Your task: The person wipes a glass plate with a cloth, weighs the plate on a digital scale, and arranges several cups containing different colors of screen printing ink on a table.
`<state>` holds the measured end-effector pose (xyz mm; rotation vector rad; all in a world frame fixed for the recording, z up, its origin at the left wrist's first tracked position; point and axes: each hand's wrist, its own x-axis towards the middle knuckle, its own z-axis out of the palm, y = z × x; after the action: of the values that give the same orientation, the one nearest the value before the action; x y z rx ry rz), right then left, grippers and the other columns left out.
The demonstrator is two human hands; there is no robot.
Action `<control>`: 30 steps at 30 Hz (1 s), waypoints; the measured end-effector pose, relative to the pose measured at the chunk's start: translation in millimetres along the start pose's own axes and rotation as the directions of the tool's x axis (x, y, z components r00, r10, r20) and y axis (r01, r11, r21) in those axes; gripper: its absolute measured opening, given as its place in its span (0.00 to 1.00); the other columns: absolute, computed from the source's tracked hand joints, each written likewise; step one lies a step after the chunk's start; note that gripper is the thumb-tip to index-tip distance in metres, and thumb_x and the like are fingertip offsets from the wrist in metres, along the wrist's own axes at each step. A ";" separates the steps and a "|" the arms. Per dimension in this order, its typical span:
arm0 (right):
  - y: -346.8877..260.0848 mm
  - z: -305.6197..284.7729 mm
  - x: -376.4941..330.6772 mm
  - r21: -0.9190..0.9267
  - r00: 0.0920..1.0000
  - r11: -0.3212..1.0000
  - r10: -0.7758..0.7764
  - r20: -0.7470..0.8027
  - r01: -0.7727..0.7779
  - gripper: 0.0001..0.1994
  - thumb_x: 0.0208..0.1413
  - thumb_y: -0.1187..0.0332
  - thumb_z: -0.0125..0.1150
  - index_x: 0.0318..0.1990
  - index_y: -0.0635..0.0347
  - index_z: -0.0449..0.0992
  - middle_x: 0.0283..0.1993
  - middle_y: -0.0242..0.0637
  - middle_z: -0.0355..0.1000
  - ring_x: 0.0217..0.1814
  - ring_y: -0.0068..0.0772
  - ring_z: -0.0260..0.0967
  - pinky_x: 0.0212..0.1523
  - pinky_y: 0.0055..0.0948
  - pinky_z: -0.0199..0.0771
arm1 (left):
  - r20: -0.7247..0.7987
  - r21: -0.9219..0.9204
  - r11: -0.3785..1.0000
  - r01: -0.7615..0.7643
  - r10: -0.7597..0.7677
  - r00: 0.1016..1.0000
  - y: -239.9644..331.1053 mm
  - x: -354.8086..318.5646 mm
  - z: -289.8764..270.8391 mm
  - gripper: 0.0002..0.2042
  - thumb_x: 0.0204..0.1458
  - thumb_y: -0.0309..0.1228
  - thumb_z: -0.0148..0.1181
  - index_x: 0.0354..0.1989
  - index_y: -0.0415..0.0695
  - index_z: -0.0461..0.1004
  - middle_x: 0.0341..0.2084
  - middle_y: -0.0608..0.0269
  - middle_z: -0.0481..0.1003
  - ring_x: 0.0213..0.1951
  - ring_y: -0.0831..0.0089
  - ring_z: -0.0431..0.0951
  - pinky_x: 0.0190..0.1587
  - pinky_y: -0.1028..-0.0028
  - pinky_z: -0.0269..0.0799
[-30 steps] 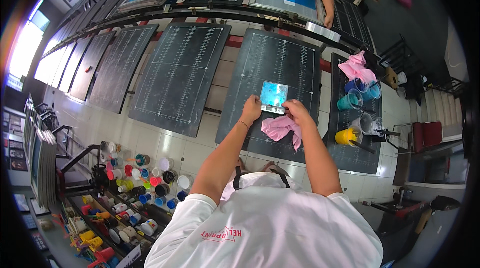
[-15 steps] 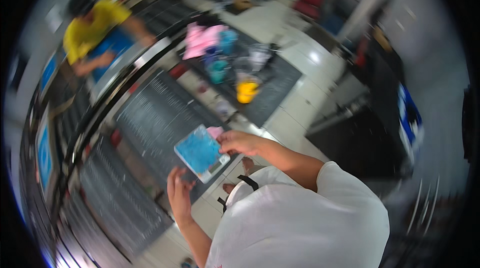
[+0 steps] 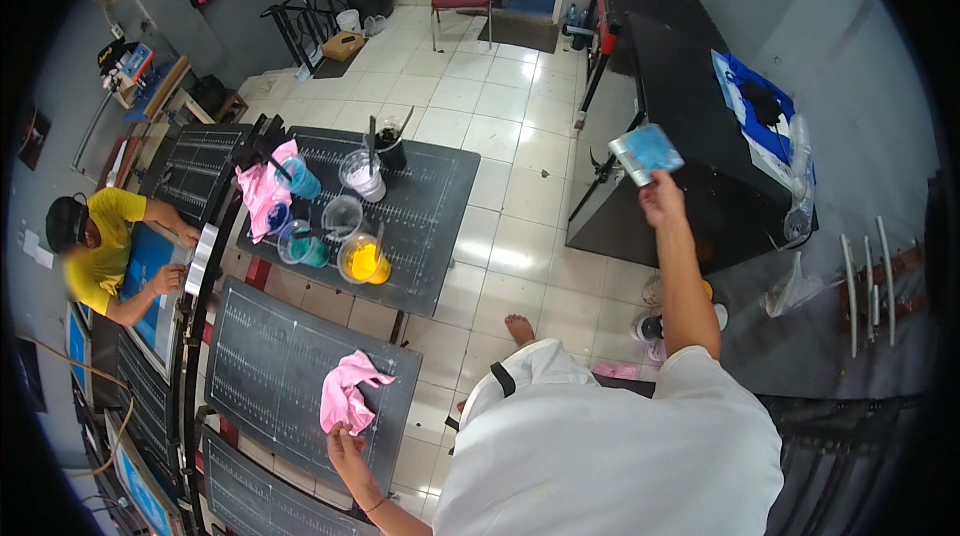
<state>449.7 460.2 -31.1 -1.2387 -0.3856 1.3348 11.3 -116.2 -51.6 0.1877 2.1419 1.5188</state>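
The right grip point(image 3: 661, 202) grasps a flat blue-topped device point(image 3: 652, 149) by its near edge. The device is at 2 o'clock in the head view, at the end of the extended right arm, before the black cabinet point(image 3: 665, 36). Contact with the cabinet cannot be confirmed. A silvery strip runs along the device's 9 o'clock side; the blue face occupies the remainder.

The left grip point(image 3: 346, 444) is at 7 o'clock, its fingertips at the lower edge of a pink cloth point(image 3: 347, 391). Whether they pinch the fabric or merely touch it cannot be determined. The cloth lies crumpled on a dark ruled surface point(image 3: 270, 366). Plastic cups, one holding yellow ink point(image 3: 366, 264), stand on the neighbouring board point(image 3: 430, 226), between 9 and 11 o'clock.

Handling: the device is judged light and stiff, and fit for one-handed carriage. Its smooth face is probably slippery and its casing liable to damage if dropped. Take hold at the rim, thumb above and fingers beneath; avoid pressing on the blue face. The cloth is judged soft, limp and robust; gather it at any raised fold.
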 end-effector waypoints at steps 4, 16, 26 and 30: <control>-42.2 -15.7 85.5 0.087 0.972 0.996 -0.015 -0.233 0.036 0.09 0.51 0.68 0.63 0.37 0.61 0.72 0.31 0.35 0.73 0.27 0.26 0.71 0.22 0.22 0.68 | -0.048 0.344 0.933 -0.103 0.126 0.991 -15.2 10.2 19.5 0.17 0.62 0.35 0.51 0.53 0.35 0.68 0.43 0.55 0.74 0.36 0.69 0.75 0.38 0.72 0.73; -65.7 -44.3 159.2 -0.238 0.951 0.969 -0.139 -0.276 0.072 0.17 0.55 0.59 0.67 0.42 0.65 0.75 0.36 0.37 0.77 0.34 0.30 0.77 0.28 0.24 0.78 | -0.165 0.532 0.847 0.018 0.082 0.983 -27.6 32.7 14.6 0.20 0.59 0.37 0.50 0.55 0.36 0.67 0.36 0.57 0.74 0.30 0.71 0.75 0.27 0.75 0.66; -48.0 -59.0 160.1 -0.284 0.942 0.929 -0.293 -0.165 0.239 0.14 0.61 0.57 0.58 0.39 0.60 0.77 0.35 0.34 0.79 0.30 0.21 0.75 0.26 0.20 0.75 | -0.203 0.549 0.832 -0.081 0.227 0.953 -32.3 27.4 22.4 0.19 0.59 0.35 0.53 0.52 0.30 0.69 0.42 0.42 0.76 0.47 0.56 0.75 0.46 0.64 0.72; 61.8 -33.7 93.2 -0.565 0.961 0.798 -0.064 0.267 0.210 0.10 0.63 0.61 0.50 0.35 0.57 0.74 0.28 0.31 0.73 0.26 0.22 0.69 0.24 0.23 0.69 | -0.326 0.537 0.839 -0.090 0.305 0.895 -40.9 39.8 35.1 0.23 0.54 0.37 0.61 0.50 0.28 0.70 0.46 0.38 0.73 0.49 0.49 0.74 0.52 0.59 0.68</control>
<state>472.0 511.5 -133.7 -1.5219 -1.1129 1.2767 0.7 -86.1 -110.5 0.3155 2.9214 1.1205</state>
